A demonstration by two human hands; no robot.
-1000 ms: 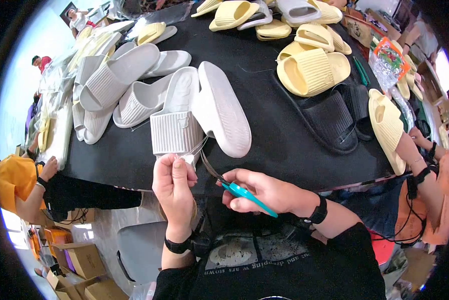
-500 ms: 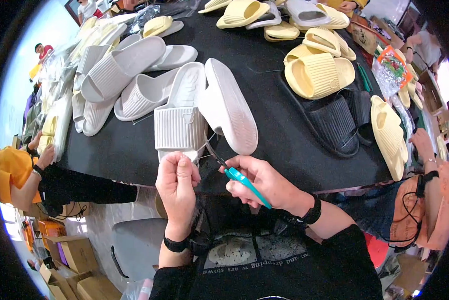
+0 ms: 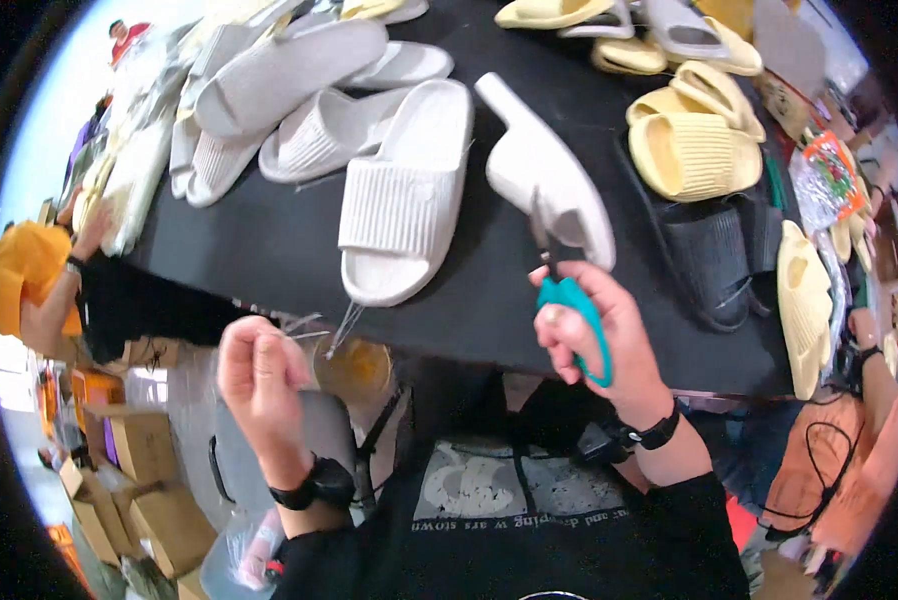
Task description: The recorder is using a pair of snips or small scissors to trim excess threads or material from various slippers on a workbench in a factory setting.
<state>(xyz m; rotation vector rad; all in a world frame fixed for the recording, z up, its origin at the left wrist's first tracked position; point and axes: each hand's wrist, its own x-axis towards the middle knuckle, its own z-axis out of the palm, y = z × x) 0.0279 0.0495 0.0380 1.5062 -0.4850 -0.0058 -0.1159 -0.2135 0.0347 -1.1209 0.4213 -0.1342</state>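
In my right hand [image 3: 599,330] is a pair of teal-handled scissors [image 3: 577,325], dark blades pointing away from me. Behind the blades a white slide sandal [image 3: 539,165] lies on its side. To its left another white slide sandal [image 3: 409,195] rests sole down, its ribbed strap upward and its toe close to the table edge. My left hand [image 3: 262,370] is raised in a pinch just off the edge, with thin pale strands [image 3: 304,325] trailing from its fingers. More fine strands [image 3: 344,328] dangle below the sandal's toe. Motion blurs the left fingers a little.
More white slides [image 3: 289,80] are heaped at the left of the black table [image 3: 259,235]. Yellow slides [image 3: 694,155] and black slides [image 3: 704,255] lie to the right. A co-worker in a yellow top [image 3: 34,280] is at the left, another person's arm [image 3: 874,380] at the right.
My hands have moved apart: the left away to the left with the strands, the right to the right with the scissors. The two white sandals now lie separated.
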